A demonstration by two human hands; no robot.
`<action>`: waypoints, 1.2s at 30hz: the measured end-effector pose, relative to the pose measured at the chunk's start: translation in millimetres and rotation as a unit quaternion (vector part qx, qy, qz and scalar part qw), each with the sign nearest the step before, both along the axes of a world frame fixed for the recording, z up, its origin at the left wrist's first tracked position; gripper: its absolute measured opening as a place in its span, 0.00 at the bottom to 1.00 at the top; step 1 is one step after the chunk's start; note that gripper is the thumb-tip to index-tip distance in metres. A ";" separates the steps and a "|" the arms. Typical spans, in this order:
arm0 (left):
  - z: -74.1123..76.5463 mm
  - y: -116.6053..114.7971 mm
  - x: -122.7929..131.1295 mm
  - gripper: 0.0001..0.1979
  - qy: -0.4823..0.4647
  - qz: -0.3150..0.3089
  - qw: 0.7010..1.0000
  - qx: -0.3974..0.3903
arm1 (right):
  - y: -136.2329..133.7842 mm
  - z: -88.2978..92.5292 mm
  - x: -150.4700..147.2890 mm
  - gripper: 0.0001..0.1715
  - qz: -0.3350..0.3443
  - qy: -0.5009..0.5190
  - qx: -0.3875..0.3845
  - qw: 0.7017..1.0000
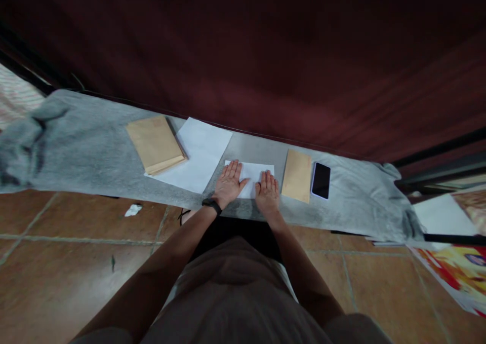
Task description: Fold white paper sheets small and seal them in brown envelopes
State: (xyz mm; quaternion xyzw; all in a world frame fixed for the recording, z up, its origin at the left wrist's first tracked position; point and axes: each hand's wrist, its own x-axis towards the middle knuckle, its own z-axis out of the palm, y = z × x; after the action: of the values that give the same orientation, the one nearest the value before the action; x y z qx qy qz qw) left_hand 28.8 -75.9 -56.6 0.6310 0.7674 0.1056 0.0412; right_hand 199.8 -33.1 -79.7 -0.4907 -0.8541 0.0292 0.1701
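My left hand (229, 182) lies flat, fingers spread, on the left part of a folded white paper (253, 170) on a grey cloth-covered surface (94, 151). My right hand (268, 192) lies flat on the paper's right part, fingers stretched out. A black band is round my left wrist. A single brown envelope (297, 175) lies just right of my right hand. A larger white sheet (201, 154) lies to the left, with a stack of brown envelopes (155, 144) partly on it.
A black phone (321, 180) lies right of the single envelope. A dark red curtain (266, 55) hangs behind the surface. Brown floor tiles (76, 263) are below, with a white scrap (132, 210). Colourful printed sheets (459, 268) lie at the right.
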 end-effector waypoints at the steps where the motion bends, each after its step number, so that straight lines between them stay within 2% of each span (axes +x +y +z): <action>1: 0.2 0.1 0.1 0.37 -0.001 0.002 1.000 0.002 | -2.4 -0.2 2.8 0.33 -0.002 0.005 0.004 1.000; 7: 5.8 -15.3 17.5 0.33 -0.005 0.026 1.000 0.012 | -18.8 3.4 16.3 0.32 -0.012 0.014 0.002 1.000; 10: 7.8 -35.1 36.9 0.31 -0.006 -0.029 0.999 0.023 | -28.9 8.5 19.0 0.31 0.002 0.017 -0.011 1.000; 14: 5.3 -57.5 51.5 0.29 0.001 -0.078 0.996 0.032 | -43.6 16.3 21.9 0.31 0.081 -0.004 -0.034 0.996; 16: 3.0 -63.9 49.8 0.29 0.008 -0.079 0.996 0.036 | -49.6 18.1 25.3 0.30 0.094 -0.020 -0.040 0.995; 20: 0.7 -74.1 37.7 0.32 0.022 -0.073 0.996 0.039 | -56.4 15.5 36.9 0.32 0.077 -0.026 -0.024 0.996; 27: 3.9 -94.2 23.1 0.38 0.042 -0.072 0.996 0.020 | -58.8 6.6 58.9 0.37 0.063 -0.017 -0.009 0.998; 36: 9.6 -102.3 17.2 0.40 0.044 -0.077 0.996 -0.007 | -62.7 3.4 79.9 0.37 0.041 -0.021 -0.001 0.999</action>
State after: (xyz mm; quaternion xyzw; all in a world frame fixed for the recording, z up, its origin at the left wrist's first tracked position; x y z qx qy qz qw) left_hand 45.9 -178.2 -47.0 0.6919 0.7184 0.0690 0.0195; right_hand 279.7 -95.8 -76.3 -0.4559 -0.8769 0.0264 0.1503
